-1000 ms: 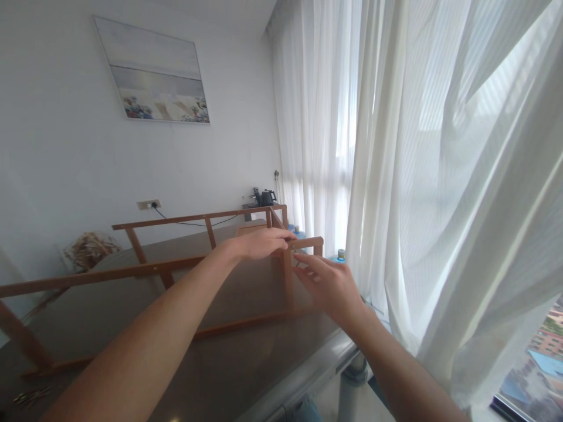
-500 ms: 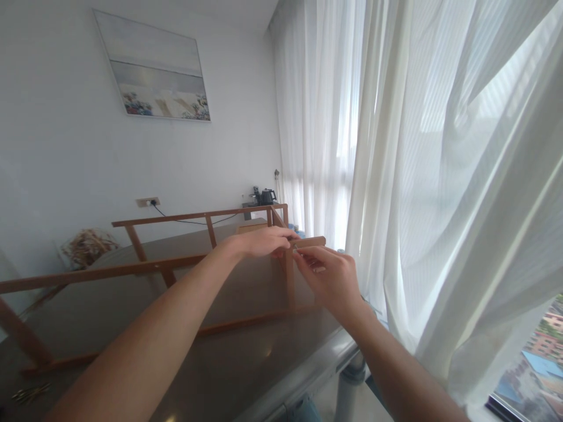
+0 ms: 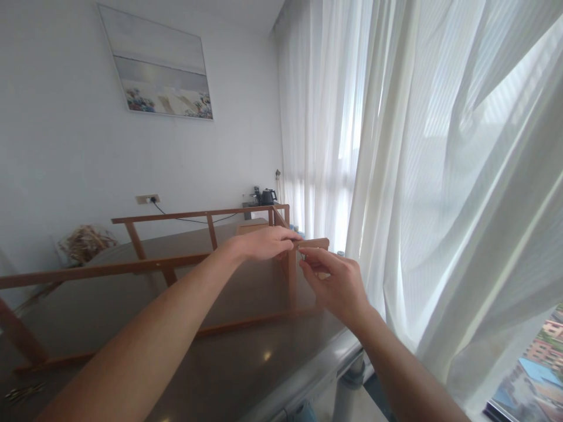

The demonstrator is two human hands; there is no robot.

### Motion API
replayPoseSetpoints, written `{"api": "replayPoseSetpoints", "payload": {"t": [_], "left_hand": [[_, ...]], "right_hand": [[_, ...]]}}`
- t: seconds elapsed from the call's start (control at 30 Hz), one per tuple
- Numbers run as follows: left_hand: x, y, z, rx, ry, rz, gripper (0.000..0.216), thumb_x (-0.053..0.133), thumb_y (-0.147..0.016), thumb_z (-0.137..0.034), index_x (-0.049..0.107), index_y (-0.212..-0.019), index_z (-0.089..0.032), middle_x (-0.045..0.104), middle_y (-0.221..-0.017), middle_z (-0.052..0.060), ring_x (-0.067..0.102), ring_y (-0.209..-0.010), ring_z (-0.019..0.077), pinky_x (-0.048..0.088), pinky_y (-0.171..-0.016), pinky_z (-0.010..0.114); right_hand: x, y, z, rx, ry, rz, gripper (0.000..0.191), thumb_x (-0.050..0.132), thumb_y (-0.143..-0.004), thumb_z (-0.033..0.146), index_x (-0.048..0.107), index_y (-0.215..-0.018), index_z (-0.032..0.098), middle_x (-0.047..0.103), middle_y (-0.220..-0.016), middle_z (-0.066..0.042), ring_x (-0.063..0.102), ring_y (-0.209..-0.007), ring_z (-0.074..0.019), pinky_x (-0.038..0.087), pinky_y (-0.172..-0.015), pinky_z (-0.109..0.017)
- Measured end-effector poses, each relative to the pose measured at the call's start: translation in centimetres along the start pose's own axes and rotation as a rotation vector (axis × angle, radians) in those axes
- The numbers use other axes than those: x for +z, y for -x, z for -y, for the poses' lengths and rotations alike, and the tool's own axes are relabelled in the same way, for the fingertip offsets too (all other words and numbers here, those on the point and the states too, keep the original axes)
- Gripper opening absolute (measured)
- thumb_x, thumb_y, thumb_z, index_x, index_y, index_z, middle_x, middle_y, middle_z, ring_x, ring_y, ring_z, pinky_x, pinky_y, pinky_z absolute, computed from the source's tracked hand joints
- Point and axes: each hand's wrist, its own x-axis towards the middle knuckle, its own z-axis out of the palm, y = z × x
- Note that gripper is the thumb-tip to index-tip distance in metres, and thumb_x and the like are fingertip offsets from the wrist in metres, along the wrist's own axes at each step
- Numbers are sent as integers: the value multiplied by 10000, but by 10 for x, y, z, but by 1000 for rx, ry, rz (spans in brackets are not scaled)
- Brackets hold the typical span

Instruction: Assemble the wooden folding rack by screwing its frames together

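A wooden frame of thin brown rails stands on a dark glossy table. My left hand is closed over the top rail at the frame's far corner. My right hand pinches something small at the end of that rail, right beside the left fingertips; what it pinches is too small to name. Both forearms reach out over the table.
White sheer curtains hang close on the right. A picture hangs on the white wall, with a socket below it. A kettle stands at the back. Small metal pieces lie near the table's left front.
My right hand rose from an open pose below the rail and closed into a pinch at the rail's end. The left hand kept its hold.
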Motion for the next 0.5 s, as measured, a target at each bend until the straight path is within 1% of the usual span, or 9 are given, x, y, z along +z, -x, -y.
{"api": "replayPoseSetpoints", "payload": {"t": [0.07, 0.2, 0.27, 0.37, 0.5], "left_hand": [[0, 1, -1, 11, -16, -3, 484, 457, -969, -355, 644, -1400, -239, 747, -1172, 45, 682, -985, 215, 491, -845, 295], [-1, 4, -5, 14, -41, 0, 469, 445, -975, -350, 660, -1373, -227, 746, -973, 41, 678, -876, 208, 472, -736, 282], [-1, 5, -7, 9, -32, 3, 474, 448, -968, -343, 657, -1376, -222, 738, -944, 40, 669, -848, 206, 462, -707, 278], [-1, 6, -10, 6, -9, 8, 470, 460, -950, -331, 668, -1356, -218, 731, -937, 42, 663, -834, 204, 456, -693, 277], [-2, 7, -11, 0, 2, 12, 452, 455, -938, -326, 689, -1312, -228, 695, -836, 28, 658, -808, 203, 449, -675, 279]], "right_hand": [[-3, -1, -1, -26, 41, 27, 196, 641, -970, 216, 763, -1121, 243, 818, -921, 3, 795, -757, -160, 651, -714, -244], [-11, -3, -1, -92, 160, 52, 200, 632, -993, 218, 755, -1150, 234, 820, -959, -19, 789, -754, -167, 635, -681, -257], [-14, -4, 0, -143, 219, 68, 201, 623, -1009, 214, 746, -1168, 218, 817, -974, -33, 780, -752, -163, 624, -674, -255], [-16, -7, 0, -218, 299, 75, 178, 625, -1020, 211, 739, -1156, 193, 809, -932, -38, 766, -737, -158, 600, -657, -252], [-18, -9, 0, -267, 361, 78, 150, 635, -1025, 224, 729, -1128, 171, 788, -874, -33, 743, -708, -150, 556, -624, -245]]}}
